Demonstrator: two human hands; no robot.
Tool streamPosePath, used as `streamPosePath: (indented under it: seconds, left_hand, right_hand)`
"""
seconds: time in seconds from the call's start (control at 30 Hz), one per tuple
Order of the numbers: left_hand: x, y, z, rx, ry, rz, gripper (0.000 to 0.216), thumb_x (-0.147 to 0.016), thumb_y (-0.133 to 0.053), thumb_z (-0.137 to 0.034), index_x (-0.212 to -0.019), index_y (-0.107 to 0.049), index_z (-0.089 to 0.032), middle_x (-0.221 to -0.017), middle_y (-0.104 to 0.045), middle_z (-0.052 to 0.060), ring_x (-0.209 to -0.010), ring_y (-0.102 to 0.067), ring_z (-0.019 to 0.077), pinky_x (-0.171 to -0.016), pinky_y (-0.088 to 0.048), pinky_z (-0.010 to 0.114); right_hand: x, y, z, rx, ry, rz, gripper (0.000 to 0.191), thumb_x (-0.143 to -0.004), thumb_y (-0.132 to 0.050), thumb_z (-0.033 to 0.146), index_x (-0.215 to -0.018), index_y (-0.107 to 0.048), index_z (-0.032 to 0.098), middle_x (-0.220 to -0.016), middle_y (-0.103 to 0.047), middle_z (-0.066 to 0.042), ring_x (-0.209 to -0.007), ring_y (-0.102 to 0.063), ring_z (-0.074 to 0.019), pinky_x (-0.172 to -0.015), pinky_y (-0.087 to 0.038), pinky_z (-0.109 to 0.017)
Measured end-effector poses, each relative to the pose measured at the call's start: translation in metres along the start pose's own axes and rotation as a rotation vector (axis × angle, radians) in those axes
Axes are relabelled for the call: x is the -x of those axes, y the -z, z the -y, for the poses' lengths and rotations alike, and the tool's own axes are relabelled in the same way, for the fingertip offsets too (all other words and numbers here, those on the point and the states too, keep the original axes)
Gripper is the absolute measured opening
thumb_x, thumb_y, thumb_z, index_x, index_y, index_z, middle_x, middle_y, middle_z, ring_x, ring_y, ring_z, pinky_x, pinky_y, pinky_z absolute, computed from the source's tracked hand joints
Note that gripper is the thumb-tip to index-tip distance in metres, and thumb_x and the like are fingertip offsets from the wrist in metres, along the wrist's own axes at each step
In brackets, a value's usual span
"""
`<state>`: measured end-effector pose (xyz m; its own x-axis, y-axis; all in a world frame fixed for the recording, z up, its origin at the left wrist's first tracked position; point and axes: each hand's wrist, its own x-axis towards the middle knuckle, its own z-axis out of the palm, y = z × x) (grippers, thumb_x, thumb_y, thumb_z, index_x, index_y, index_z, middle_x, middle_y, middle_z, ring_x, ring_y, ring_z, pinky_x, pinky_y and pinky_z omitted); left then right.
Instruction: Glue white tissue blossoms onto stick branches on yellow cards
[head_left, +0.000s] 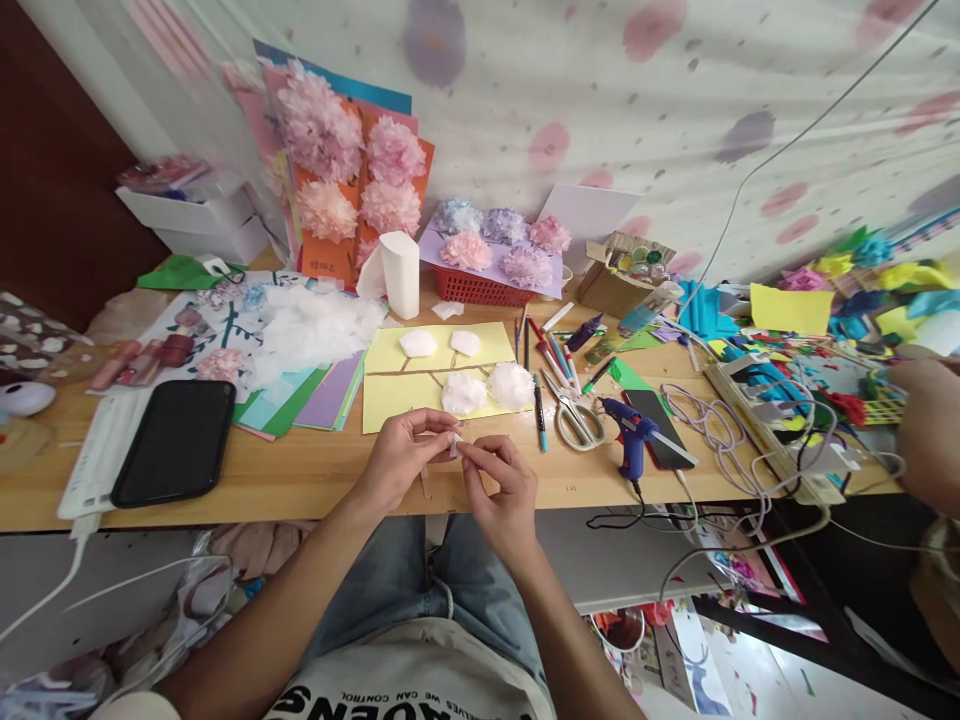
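Note:
My left hand (403, 452) and my right hand (501, 486) meet above the near edge of the wooden table (315, 470). Both pinch a small piece of white tissue (453, 443) between their fingertips. Just beyond them lies a yellow card (390, 400) with a brown branch drawn on it. Several white tissue puffs (463, 392) are stuck on the card.
Scissors (576, 418), a blue glue gun (630, 432), a phone (658, 425) and pens (538, 410) lie to the right. A black tablet (176, 440) and a heap of white tissue (307, 330) lie left. A red basket (480, 288) and paper-flower boards (352, 180) stand behind. Another person's arm (926, 430) is at the far right.

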<state>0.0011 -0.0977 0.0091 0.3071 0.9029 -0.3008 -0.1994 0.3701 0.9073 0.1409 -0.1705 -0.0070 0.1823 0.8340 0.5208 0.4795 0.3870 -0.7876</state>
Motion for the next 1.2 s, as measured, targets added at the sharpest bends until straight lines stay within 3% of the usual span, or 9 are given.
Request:
streamPosePath:
  seconds: [0.23, 0.53, 0.63, 0.7, 0.8, 0.9, 1.03, 1.2]
  left_hand:
    - [0.002, -0.001, -0.003, 0.016, 0.012, 0.008, 0.042, -0.059, -0.091, -0.041, -0.087, -0.073, -0.014, -0.081, -0.071, 0.002, -0.074, -0.067, 0.0131, -0.072, -0.058, 0.027]
    - [0.001, 0.008, 0.003, -0.02, -0.04, 0.158, 0.048, -0.067, -0.086, -0.023, -0.112, -0.069, -0.017, -0.102, -0.07, 0.005, -0.09, -0.071, 0.0151, -0.085, -0.056, 0.027]
    - [0.0, 0.007, 0.004, -0.09, -0.075, 0.156, 0.053, -0.07, -0.082, -0.021, -0.12, -0.064, -0.018, -0.108, -0.068, 0.006, -0.088, -0.073, 0.0156, -0.087, -0.056, 0.029]
    - [0.0, 0.006, 0.003, -0.142, -0.096, 0.15, 0.056, -0.072, -0.079, -0.021, -0.124, -0.06, -0.019, -0.111, -0.066, 0.006, -0.082, -0.073, 0.0145, -0.085, -0.056, 0.029]
    - [-0.001, 0.007, -0.002, -0.23, -0.127, 0.165, 0.061, -0.073, -0.076, -0.019, -0.13, -0.055, -0.021, -0.116, -0.064, 0.007, -0.079, -0.074, 0.0139, -0.081, -0.056, 0.028]
    - [-0.001, 0.008, -0.008, -0.32, -0.142, 0.213, 0.064, -0.074, -0.073, -0.017, -0.133, -0.05, -0.022, -0.121, -0.063, 0.009, -0.08, -0.075, 0.0151, -0.078, -0.057, 0.026]
    - [-0.001, 0.008, -0.016, -0.404, -0.153, 0.282, 0.064, -0.075, -0.071, -0.017, -0.133, -0.046, -0.024, -0.126, -0.06, 0.011, -0.08, -0.076, 0.0156, -0.076, -0.058, 0.026]
    - [-0.002, 0.006, -0.022, -0.424, -0.162, 0.305, 0.062, -0.074, -0.072, -0.016, -0.131, -0.049, -0.026, -0.13, -0.061, 0.012, -0.078, -0.076, 0.0153, -0.073, -0.059, 0.025]
  right_hand:
    - [0.005, 0.001, -0.004, 0.053, 0.096, 0.057, 0.04, -0.09, -0.053, 0.006, -0.122, -0.072, 0.024, -0.098, -0.06, -0.007, -0.088, -0.063, -0.0163, -0.072, -0.053, -0.028]
    - [0.003, 0.007, -0.002, -0.036, -0.014, 0.067, 0.036, -0.095, -0.049, 0.012, -0.118, -0.074, 0.024, -0.093, -0.061, -0.006, -0.085, -0.061, -0.0169, -0.073, -0.052, -0.031]
    - [0.003, 0.009, 0.001, -0.055, -0.044, 0.089, 0.034, -0.095, -0.05, 0.015, -0.117, -0.074, 0.024, -0.093, -0.061, -0.006, -0.084, -0.061, -0.0169, -0.074, -0.052, -0.031]
    - [0.003, 0.011, 0.002, -0.1, -0.111, 0.095, 0.028, -0.095, -0.053, 0.02, -0.115, -0.073, 0.024, -0.095, -0.063, -0.006, -0.086, -0.062, -0.0173, -0.075, -0.053, -0.031]
    - [-0.002, 0.016, 0.002, -0.195, -0.329, 0.094, 0.023, -0.093, -0.062, 0.031, -0.113, -0.071, 0.023, -0.093, -0.067, -0.006, -0.086, -0.064, -0.0182, -0.07, -0.055, -0.029]
    - [-0.015, 0.021, -0.001, -0.237, -0.522, 0.189, 0.028, -0.086, -0.07, 0.041, -0.104, -0.074, 0.02, -0.089, -0.071, -0.007, -0.082, -0.066, -0.0193, -0.066, -0.054, -0.028]
    - [-0.029, 0.024, -0.003, -0.267, -0.599, 0.293, 0.028, -0.074, -0.08, 0.043, -0.086, -0.078, 0.019, -0.078, -0.074, -0.006, -0.07, -0.065, -0.0179, -0.064, -0.052, -0.029]
    - [-0.027, 0.018, -0.005, -0.4, -0.667, 0.215, 0.024, -0.068, -0.085, 0.04, -0.075, -0.076, 0.018, -0.07, -0.071, -0.003, -0.061, -0.06, -0.0138, -0.059, -0.05, -0.026]
